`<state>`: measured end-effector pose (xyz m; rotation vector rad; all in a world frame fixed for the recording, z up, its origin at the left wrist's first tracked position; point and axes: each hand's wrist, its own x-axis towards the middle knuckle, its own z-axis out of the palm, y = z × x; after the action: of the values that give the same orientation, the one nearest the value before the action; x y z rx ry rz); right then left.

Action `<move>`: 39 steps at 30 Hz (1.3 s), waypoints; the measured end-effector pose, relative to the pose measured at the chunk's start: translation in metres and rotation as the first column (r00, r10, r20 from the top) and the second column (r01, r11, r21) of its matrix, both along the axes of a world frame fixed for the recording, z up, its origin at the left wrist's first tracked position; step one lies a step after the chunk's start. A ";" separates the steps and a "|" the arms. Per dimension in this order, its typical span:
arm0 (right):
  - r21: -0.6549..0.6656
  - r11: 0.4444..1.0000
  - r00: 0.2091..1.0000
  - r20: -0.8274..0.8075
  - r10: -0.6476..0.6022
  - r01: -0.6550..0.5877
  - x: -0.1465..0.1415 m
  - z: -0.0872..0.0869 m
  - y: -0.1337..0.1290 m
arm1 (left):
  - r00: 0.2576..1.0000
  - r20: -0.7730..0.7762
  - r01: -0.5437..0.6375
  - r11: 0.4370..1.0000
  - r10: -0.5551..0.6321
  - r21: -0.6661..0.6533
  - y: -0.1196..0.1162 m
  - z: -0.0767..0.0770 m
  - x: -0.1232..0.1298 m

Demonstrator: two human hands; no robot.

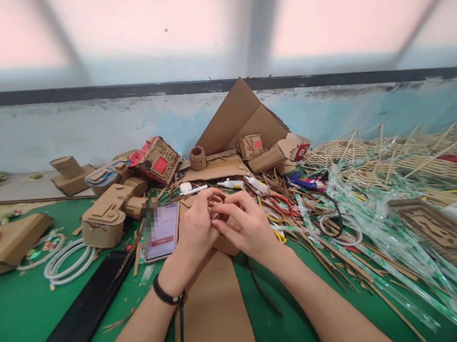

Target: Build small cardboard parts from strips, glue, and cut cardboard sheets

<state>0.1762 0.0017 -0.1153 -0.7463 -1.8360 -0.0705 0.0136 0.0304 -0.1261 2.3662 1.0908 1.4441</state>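
Green bench (16,318) is filling the lower half of the view, its far side running up to the wall (94,125). Plastic wrap (396,253) is sprawling over the R side, w/ thin sticks (351,153) heaping up behind it, so that side is leaving little room. At the back, a big folded card (233,114) is standing by the wall, corner up. Sheet (213,306) is lying flat, ctr foreground, its R edge running btwn the forearms, its near edge passing out of frame. Green is showing btwn that R edge & the R forearm, also at L around the black strip (82,309), which is lying diagonally. L hand (196,219) & R hand (251,224) are meeting above the sheet's far end. Phone (172,223) is lying just L of the L hand, its R edge near the wrist. Small card ring (216,198) is sitting btwn the hands; fingers of both are closing round it & gripping it, exact contact pts partly hidden. White bottle (231,183) is lying just beyond the hands. Bracelet (164,293) is circling the L wrist.
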 end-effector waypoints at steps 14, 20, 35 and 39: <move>0.086 0.994 0.996 -0.058 0.066 -0.061 -0.007 0.004 -0.010 | 0.998 0.049 0.038 0.999 -0.039 0.006 -0.011 0.005 0.007; 0.064 0.998 0.996 -0.092 0.004 0.001 -0.011 0.000 -0.009 | 0.999 0.018 -0.048 0.997 0.047 0.053 -0.009 0.004 0.004; 0.062 0.998 0.980 -0.197 0.019 -0.007 -0.022 -0.001 -0.020 | 0.998 0.067 -0.020 0.997 0.015 0.075 -0.027 0.015 0.018; 0.067 0.998 0.984 -0.177 0.016 -0.004 -0.021 -0.003 -0.016 | 0.997 0.075 -0.034 0.997 0.029 0.074 -0.023 0.011 0.015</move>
<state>0.1555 -0.0139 -0.1183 -0.6746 -1.6601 -0.0567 0.0286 0.0077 -0.1146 2.3348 1.0782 1.5975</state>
